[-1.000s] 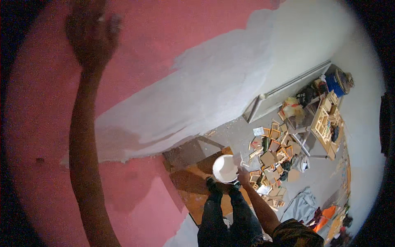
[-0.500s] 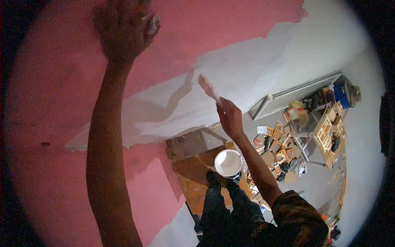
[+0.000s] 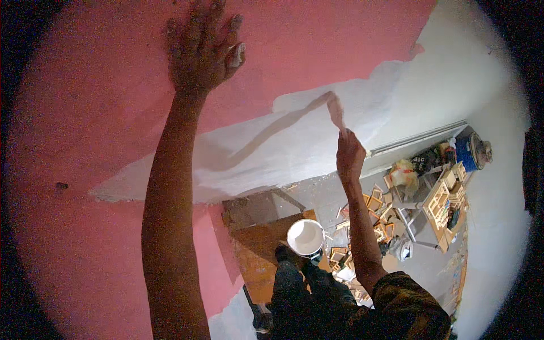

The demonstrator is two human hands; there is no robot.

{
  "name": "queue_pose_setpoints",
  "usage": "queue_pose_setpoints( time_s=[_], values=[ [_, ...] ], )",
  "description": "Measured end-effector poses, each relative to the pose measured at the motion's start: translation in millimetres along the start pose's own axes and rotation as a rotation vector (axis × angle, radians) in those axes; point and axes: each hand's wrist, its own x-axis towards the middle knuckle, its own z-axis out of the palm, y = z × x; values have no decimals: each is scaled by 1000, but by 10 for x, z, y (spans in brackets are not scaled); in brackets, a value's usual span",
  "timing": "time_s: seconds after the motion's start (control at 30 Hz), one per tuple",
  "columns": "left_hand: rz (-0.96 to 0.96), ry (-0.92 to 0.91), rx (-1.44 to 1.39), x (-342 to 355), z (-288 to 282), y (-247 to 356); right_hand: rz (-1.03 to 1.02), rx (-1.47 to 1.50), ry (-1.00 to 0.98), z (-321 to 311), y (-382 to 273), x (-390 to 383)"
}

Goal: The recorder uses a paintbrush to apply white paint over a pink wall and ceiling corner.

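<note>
My left hand [image 3: 201, 59] rests against the pink wall [image 3: 323, 42] with its fingers spread. White paint smears its thumb. My right hand [image 3: 350, 156] grips the handle of a paintbrush [image 3: 336, 112], whose bristles lie on the band of white paint [image 3: 294, 147] across the wall, near where it meets the pink. The brush casts a shadow on the white band. Below, beside my feet, a white bucket [image 3: 306, 237] stands on a brown wooden board; its contents are hard to make out.
My feet are on the brown board [image 3: 263, 249]. To the right, wooden frames [image 3: 382, 229] and scraps litter the floor. Beyond them stand a table on its side or similar stand [image 3: 433, 221] with wooden pieces and a blue drum [image 3: 466, 152]. A long grey panel [image 3: 419, 139] runs along the wall's foot.
The brush in my right hand has moved right along the white band, its tip nearer the pink edge. My left hand appears further right and lower in view, its fingers more visible.
</note>
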Motion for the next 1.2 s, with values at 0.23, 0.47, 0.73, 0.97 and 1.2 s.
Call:
queue_pose_setpoints(
  time_s=[0.23, 0.47, 0.73, 0.97, 1.2],
  values=[
    [-69, -66, -1, -94, 76, 27, -225, 176, -228, 435, -447, -350],
    [-36, -35, -60, -80, 118, 7, -223, 97, -9, 25, 164, 367],
    [-23, -34, -43, -147, 133, -2, -74, -199, 269, -399, 817, 556],
    [-57, 4, -12, -77, 150, -7, -178, -39, -24, 1093, 102, -350],
    [-12, 6, -31, -126, 109, 15, -550, -6, -436, 1283, -1286, -1108]
  ],
)
